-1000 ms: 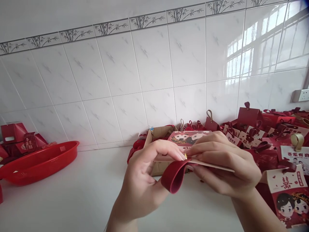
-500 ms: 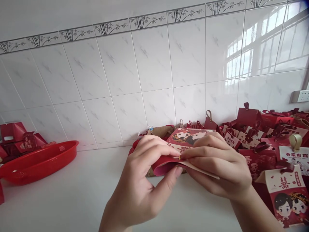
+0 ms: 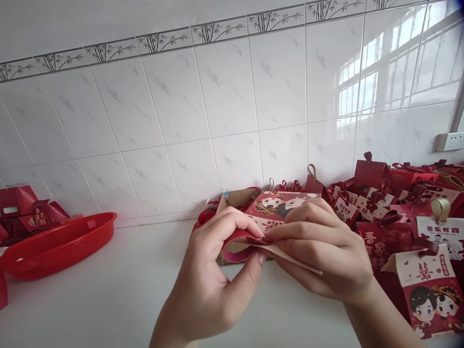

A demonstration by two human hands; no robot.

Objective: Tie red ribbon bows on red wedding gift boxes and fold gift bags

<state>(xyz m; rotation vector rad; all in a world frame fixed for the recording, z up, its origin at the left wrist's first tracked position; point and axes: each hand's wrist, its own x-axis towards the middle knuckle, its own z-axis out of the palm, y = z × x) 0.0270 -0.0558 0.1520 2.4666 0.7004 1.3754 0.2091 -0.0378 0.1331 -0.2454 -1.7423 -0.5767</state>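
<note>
Both hands hold a red and cream printed gift box [image 3: 266, 208] with a cartoon couple on its face. My left hand [image 3: 213, 275] pinches the near part, where a red edge [image 3: 232, 253] curls into a rounded loop with a cream inside. Its thumb presses from below and its fingers from above. My right hand [image 3: 322, 246] is closed over the right side, its fingertips meeting the left ones at the middle. A pale flat edge shows beneath the right fingers. Fingers hide much of the box.
Finished-looking gift boxes [image 3: 422, 290] with ribbon loops crowd the right side. A red plastic basket [image 3: 65, 246] stands at left, with red boxes [image 3: 18, 208] behind it. An open cardboard box [image 3: 241, 197] sits behind my hands, near the tiled wall [image 3: 188, 106].
The curled red edge has opened into a wider loop, showing more cream inside. The gold-coloured bit at the fingertips no longer shows. Both hands stay pinched on the box.
</note>
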